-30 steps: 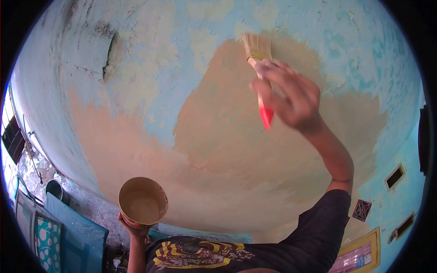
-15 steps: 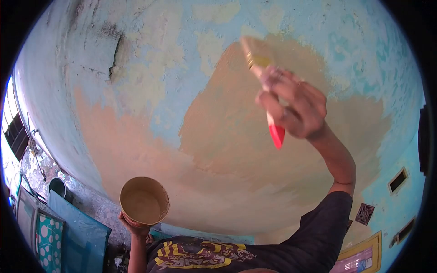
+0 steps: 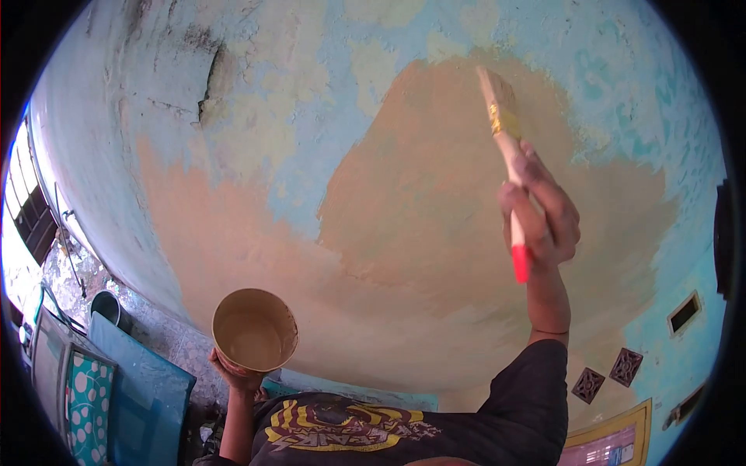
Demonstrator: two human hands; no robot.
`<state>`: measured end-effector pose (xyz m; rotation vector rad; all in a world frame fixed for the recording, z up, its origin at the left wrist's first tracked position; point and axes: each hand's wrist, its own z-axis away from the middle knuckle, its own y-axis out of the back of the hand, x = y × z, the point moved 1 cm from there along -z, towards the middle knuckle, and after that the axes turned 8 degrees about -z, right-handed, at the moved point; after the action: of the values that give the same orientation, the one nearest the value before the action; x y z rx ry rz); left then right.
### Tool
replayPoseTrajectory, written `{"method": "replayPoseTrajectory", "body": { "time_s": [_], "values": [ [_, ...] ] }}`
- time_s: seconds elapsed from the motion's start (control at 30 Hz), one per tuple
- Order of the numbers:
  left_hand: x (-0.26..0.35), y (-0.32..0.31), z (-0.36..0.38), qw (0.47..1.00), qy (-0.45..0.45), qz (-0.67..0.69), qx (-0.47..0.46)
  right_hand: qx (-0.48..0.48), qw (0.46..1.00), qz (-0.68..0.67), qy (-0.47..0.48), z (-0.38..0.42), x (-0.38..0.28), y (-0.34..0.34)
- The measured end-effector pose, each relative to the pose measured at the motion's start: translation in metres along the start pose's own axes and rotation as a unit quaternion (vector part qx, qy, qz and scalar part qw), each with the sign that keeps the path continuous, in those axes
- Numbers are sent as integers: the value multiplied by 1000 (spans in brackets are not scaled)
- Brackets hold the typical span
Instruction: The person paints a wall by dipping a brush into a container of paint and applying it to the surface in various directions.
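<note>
My right hand [image 3: 542,210] is closed round the handle of a paintbrush [image 3: 503,128], whose handle end is red. The bristles point up and lie against or just off the brown painted patch near its upper edge. Around that patch the wall [image 3: 307,116] shows worn light blue and pale yellow. Low on the left, my left hand [image 3: 239,374] grips a round paint container [image 3: 255,330] from beneath and the side. Its open top faces me, with brownish paint inside.
At the lower left lean a blue panel [image 3: 144,380] and a patterned teal panel [image 3: 89,400], near a dark bucket [image 3: 109,308]. A barred window [image 3: 27,194] stands at far left. Vent blocks [image 3: 625,366] and a yellow frame [image 3: 641,435] are lower right.
My right hand has moved right with the brush, which now stands more upright. My left hand and the container sit slightly higher and further right in view.
</note>
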<state>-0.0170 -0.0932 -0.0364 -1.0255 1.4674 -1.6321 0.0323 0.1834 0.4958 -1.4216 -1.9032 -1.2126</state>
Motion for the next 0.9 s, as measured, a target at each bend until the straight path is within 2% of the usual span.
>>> {"method": "replayPoseTrajectory", "body": {
  "time_s": [0.07,0.13,0.2,0.23,0.33,0.37,0.47,0.57,0.67,0.7,0.77,0.8,0.83,0.9],
  "values": [
    [3,-8,1,997,5,-62,-49,4,1000,-1,-21,-3,5,-5],
    [5,-14,3,987,13,-127,-96,-67,998,-9,10,-4,-13,-16],
    [4,-15,3,991,19,-128,-44,-102,991,17,83,-3,-19,-37],
    [5,-17,3,993,23,-113,-29,-142,985,67,69,-5,-10,-43],
    [6,-26,3,999,39,-29,-6,-93,988,106,71,-31,24,-31],
    [5,-14,2,992,-2,-119,-41,-55,991,103,70,-44,24,-20],
    [8,-21,1,985,30,-131,-110,-22,990,90,106,-49,30,-16],
    [6,-18,4,993,7,-85,-85,-160,981,76,81,-37,24,-35],
    [8,-31,-2,986,0,-126,-110,-28,993,57,97,-44,21,-26],
    [5,-26,-1,991,6,-105,-83,-28,994,68,76,-45,20,-25],
    [4,-12,1,996,30,-75,-30,-95,993,47,59,-46,22,-33],
    [7,-13,2,995,27,-91,-35,-127,990,37,46,-46,18,-39],
    [8,-14,-1,994,18,-103,-42,-89,994,-6,55,-43,10,-45],
    [3,-8,-6,990,-4,-124,-60,-115,992,0,57,-40,-2,-61]
  ]
}}
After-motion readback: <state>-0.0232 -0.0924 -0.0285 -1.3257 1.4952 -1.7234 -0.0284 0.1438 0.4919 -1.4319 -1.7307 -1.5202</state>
